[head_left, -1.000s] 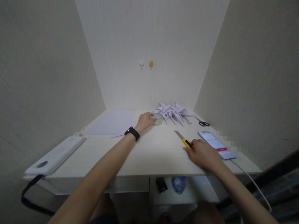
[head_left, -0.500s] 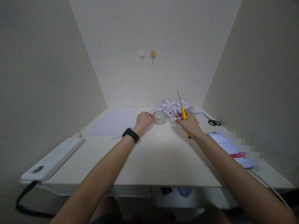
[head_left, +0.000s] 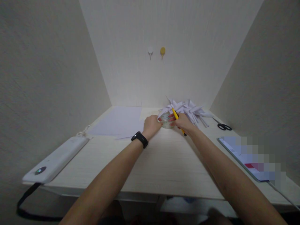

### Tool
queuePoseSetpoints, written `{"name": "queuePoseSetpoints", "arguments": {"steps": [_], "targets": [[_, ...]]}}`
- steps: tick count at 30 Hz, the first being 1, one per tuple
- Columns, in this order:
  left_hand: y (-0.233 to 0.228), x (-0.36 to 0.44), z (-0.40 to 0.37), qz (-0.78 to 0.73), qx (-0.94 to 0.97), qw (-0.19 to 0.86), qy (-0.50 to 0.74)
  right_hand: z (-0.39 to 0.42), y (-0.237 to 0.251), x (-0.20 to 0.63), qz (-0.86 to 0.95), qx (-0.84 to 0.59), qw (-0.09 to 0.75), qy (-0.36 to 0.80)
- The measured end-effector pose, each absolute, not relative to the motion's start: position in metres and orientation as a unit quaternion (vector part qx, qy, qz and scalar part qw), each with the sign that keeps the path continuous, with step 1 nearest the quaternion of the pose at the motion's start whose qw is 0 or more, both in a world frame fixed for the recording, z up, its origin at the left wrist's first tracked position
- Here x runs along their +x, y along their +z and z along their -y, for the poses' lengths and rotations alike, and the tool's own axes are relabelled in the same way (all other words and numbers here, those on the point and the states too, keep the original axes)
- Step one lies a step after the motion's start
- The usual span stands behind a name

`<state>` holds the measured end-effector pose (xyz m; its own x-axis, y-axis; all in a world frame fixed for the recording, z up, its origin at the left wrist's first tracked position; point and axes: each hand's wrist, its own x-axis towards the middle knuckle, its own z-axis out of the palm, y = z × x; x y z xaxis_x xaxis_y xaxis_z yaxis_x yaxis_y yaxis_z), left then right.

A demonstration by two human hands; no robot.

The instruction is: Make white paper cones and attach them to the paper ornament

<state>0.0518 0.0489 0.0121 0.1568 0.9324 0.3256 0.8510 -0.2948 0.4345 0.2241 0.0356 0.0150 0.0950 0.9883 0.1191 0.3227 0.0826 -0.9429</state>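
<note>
A roll of clear tape (head_left: 167, 125) lies near the back of the table, between my hands. My left hand (head_left: 152, 125), wearing a black watch on its wrist, is closed at the roll's left edge, thumb and fingertips against it. My right hand (head_left: 184, 122) is closed around a yellow utility knife (head_left: 175, 114), which slants up to the left. Its fingertips reach the right side of the roll. Whether they pinch the tape's end cannot be seen. Just behind, a heap of folded white paper pinwheels (head_left: 187, 107) rests against the wall.
White paper sheets (head_left: 117, 120) lie at the back left. A white power bank-like device (head_left: 56, 159) with a black strap sits at the left edge. Black-handled scissors (head_left: 223, 126) and a phone (head_left: 243, 159) with a cable are on the right. Two hooks (head_left: 162, 51) hang on the wall.
My right hand has moved left with the knife to the tape roll, and the knife has tipped further left. My left hand has closed in on the roll's left edge. The view has shifted slightly.
</note>
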Motion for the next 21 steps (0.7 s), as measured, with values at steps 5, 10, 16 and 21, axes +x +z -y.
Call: {"name": "queuePoseSetpoints", "arguments": {"steps": [5, 10, 16, 21], "targets": [[0.012, 0.051, -0.051, -0.607, 0.755, 0.104, 0.225, -0.025, 0.015, 0.222, 0.56, -0.568, 0.476, 0.37], [0.011, 0.051, -0.053, -0.593, 0.767, 0.109, 0.22, -0.021, 0.012, 0.219, 0.536, -0.56, 0.492, 0.395], [0.011, 0.051, -0.049, -0.584, 0.774, 0.1, 0.224, -0.02, 0.008, 0.219, 0.525, -0.549, 0.503, 0.412], [0.015, 0.05, -0.045, -0.57, 0.781, 0.053, 0.248, -0.02, 0.006, 0.221, 0.523, -0.544, 0.503, 0.421]]}}
